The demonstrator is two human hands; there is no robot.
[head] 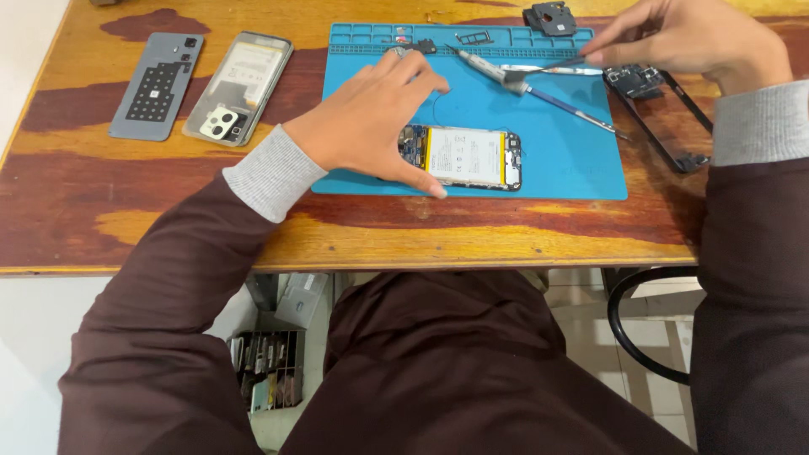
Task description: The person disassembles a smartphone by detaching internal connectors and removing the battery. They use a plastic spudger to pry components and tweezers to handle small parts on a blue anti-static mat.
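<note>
1. An opened smartphone [468,157] with its back removed is seen lying flat near the front edge of a blue repair mat [556,143], its white battery and a strip of blue circuit board exposed.
2. The left hand [371,122] is laid over the phone's left end, fingers spread, the thumb tip pressed at the lower edge and the fingertips resting on the mat above it. The phone is thus kept steady; an even, light pressure on the frame, kept off the battery, would be judged safest.
3. The right hand [687,38] is raised at the far right corner of the mat, its thumb and fingers pinched on the end of a slim metal tool, probably tweezers [548,67], though the tips are too small to be made out.
4. A precision screwdriver [539,88] lies slanted across the upper mat, just beside the tool, so the lift is best made slowly so that it is not knocked.
5. A black phone frame [666,114] rests on the wooden tabletop [506,236] just right of the mat, beneath the right wrist.
6. To the left on the tabletop, well apart from the mat, a grey back cover [158,84] and a second opened phone [238,88] lie side by side.
7. Small parts sit in the mat's top tray compartments; care is advised to leave them unswept.
</note>
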